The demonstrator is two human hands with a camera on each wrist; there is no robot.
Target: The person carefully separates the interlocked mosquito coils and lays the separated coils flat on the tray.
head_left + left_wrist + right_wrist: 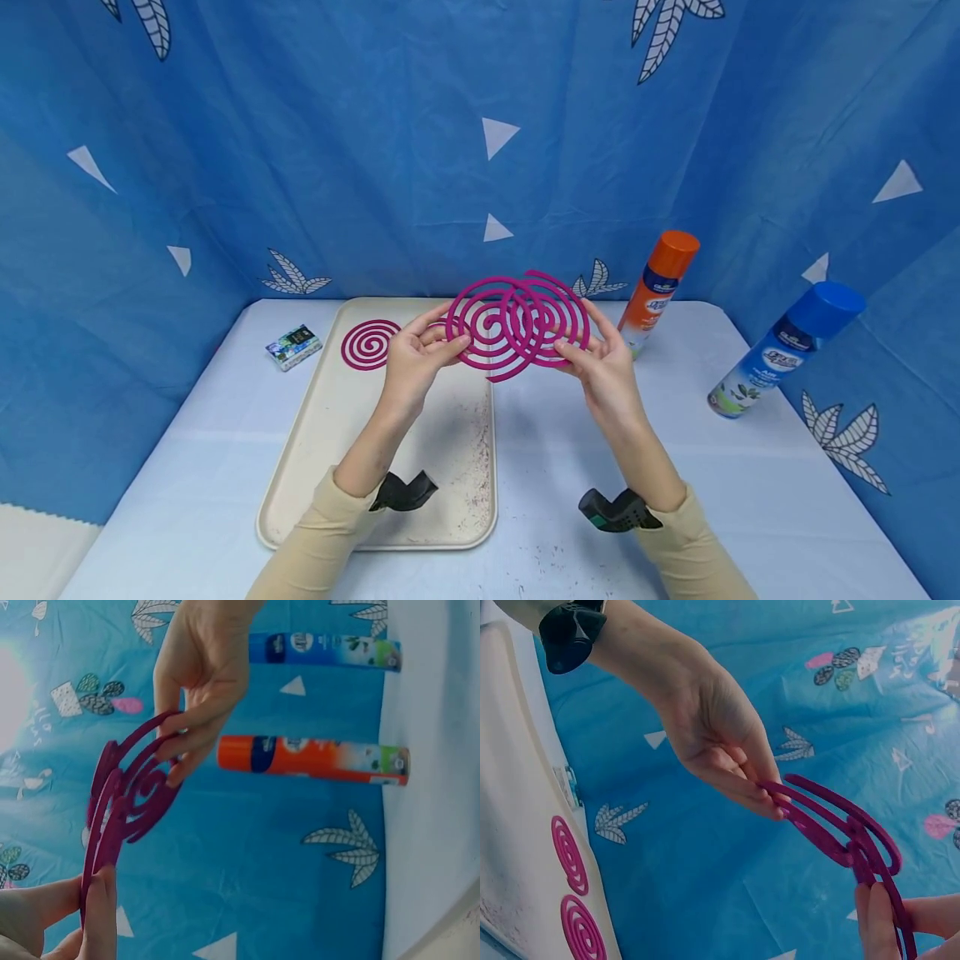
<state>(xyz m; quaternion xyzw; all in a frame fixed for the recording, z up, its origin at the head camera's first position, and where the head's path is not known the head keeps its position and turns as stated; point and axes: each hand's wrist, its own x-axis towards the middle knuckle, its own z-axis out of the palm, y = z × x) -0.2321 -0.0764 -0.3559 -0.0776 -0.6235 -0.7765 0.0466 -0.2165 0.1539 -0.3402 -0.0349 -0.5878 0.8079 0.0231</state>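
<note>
Two magenta mosquito coils are held up in front of the blue cloth, their rings overlapping in the middle. My left hand pinches the outer edge of the left coil between thumb and fingers. At the opposite side my right hand grips the right coil by its outer rings. Seen edge-on in the left wrist view, the coils look threaded through each other. Below lies a cream tray bearing another coil; a further one is partly hidden behind my left hand.
A small patterned box lies left of the tray. On the right stand an orange spray can and a blue spray can. Dark crumbs speckle the tray and white tablecloth. Blue cloth hangs around the table.
</note>
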